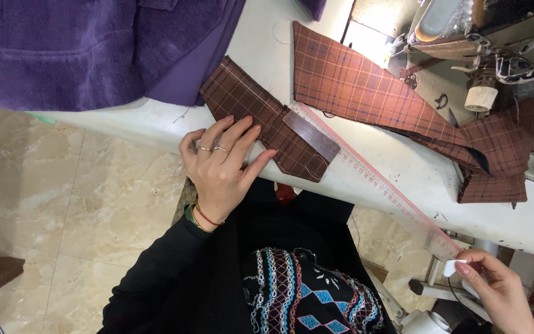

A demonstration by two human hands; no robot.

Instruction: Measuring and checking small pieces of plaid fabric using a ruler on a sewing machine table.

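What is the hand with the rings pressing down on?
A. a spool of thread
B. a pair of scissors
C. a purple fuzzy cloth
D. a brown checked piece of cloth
D: the left hand, the one with the rings, lies flat with its fingertips on the brown checked cloth piece on the white table, beside the clear ruler; the purple fuzzy cloth lies farther off, untouched.

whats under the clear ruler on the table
The ruler lies across the dark plaid piece pressed by the left hand, then white table. Nothing shows beneath the fabric.
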